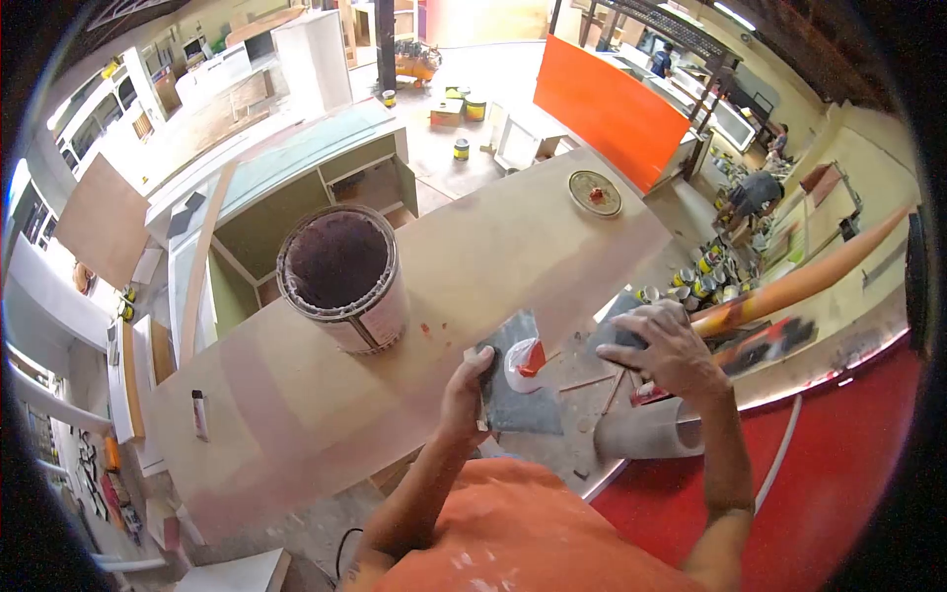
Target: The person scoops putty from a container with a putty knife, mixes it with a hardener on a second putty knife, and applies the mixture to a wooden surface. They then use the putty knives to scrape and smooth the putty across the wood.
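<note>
My left hand [462, 397] grips the edge of a flat dark grey plate [521, 416], thumb on top. A mound of white paste [514, 367] with a red-orange dab [534, 358] lies on the plate. My right hand [666, 347] is to the right, fingers closed on a dark flat spreader [612, 333], apart from the plate. The spreader is partly hidden by my fingers. Left of my hands, a large open can [380, 324] stands on the pale board [473, 247], its inside dark and its rim smeared.
A round lid [595, 193] with a red spot lies at the board's far end. A lighter [200, 414] lies near its left end. Behind stand a cabinet [286, 183] and an orange panel [612, 109]. To the right, a person [755, 192] bends near several small cans.
</note>
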A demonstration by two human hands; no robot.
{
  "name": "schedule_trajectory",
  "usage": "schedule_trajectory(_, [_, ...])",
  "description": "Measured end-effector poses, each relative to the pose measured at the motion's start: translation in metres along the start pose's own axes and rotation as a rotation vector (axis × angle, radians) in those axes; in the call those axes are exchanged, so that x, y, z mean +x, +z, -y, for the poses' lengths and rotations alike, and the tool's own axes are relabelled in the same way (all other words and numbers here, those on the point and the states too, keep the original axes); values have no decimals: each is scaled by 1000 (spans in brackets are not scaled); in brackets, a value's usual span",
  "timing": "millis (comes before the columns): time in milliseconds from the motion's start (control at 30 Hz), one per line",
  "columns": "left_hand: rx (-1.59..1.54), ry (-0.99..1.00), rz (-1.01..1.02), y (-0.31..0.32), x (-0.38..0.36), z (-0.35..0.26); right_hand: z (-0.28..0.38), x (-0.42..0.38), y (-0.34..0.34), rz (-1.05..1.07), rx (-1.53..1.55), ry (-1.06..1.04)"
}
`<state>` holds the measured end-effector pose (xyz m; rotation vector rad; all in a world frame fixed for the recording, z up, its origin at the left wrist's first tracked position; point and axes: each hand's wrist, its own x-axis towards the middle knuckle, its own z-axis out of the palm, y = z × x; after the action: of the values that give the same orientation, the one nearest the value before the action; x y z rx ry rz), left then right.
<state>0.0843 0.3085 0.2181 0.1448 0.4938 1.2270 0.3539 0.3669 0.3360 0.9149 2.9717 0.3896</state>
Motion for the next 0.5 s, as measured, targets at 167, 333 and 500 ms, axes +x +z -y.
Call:
schedule_trajectory(167, [21, 232, -65, -16, 6, -2, 66, -24, 86, -868, 1135, 1395])
schedule_trajectory(333, [25, 456, -174, -6, -4, 12, 167, 17, 99, -852, 1503, 1484])
schedule_trajectory(500, [1102, 502, -212, 4, -36, 2, 164, 61, 70, -945, 1650, 1336])
